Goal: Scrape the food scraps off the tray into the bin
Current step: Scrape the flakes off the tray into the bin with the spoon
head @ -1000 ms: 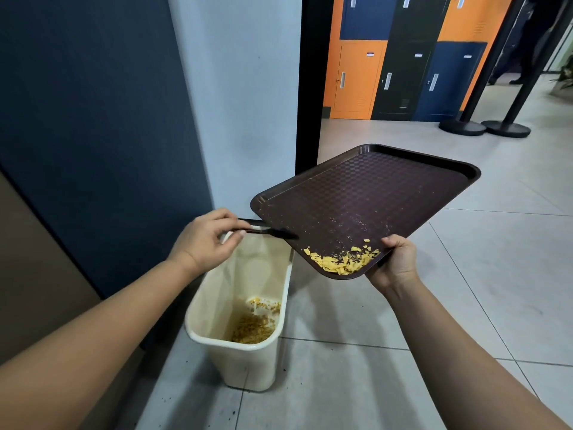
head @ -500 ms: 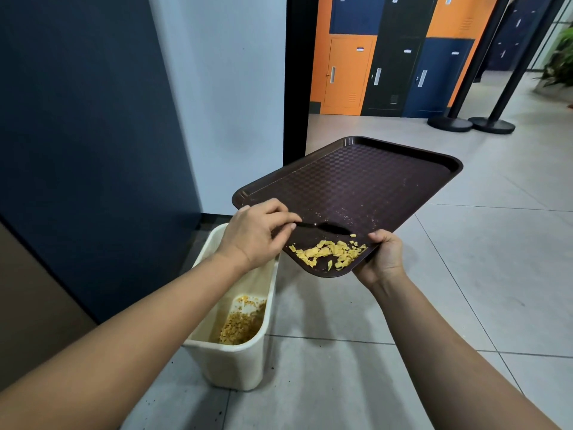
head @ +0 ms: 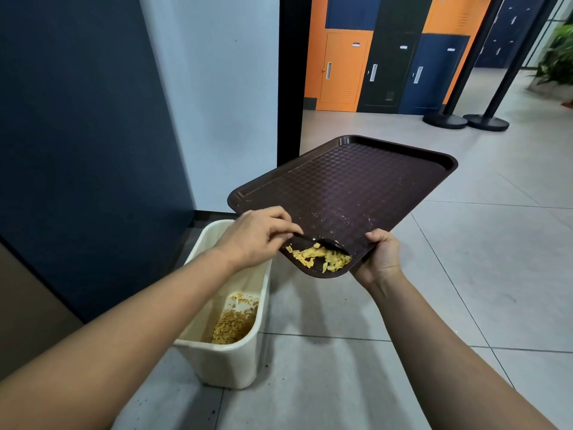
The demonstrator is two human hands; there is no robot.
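1. Right hand (head: pixel 380 255) gripped the near right corner of the brown tray (head: pixel 356 187), fingers curled round the rim, thumb on top; grip holding the tray.
2. Tray was held in the air, tilted, near corner lowest, far end raised toward the lockers (head: pixel 384 57).
3. Left hand (head: pixel 254 235) pinched the handle of a black spoon (head: pixel 322 242), fingers curled; grip holding the spoon.
4. Spoon's bowl lay on the tray surface, touching the far edge of the food scraps (head: pixel 322 258).
5. Food scraps, yellow flakes, sat piled in the tray's low near corner, just beside the right hand's thumb and against the rim.
6. A few pale crumbs were scattered further up the tray surface.
7. Cream bin (head: pixel 229 358) stood on the tiled floor (head: pixel 465 305), below and to the left of the tray's low corner; the left forearm crossed over its opening.
8. Bin already held yellow-brown scraps at its bottom, toward the near right side.
9. The pile's corner of the tray sat just right of the bin's opening rather than plainly over it; hard to judge exactly from this angle.
10. Dark blue wall panel (head: pixel 77 135) ran on the left, next to the bin; a pale wall section stood behind it.
11. Two black stanchion posts with round bases (head: pixel 465 121) stood far right, well apart from the tray, a green plant (head: pixel 558 54) beyond them.
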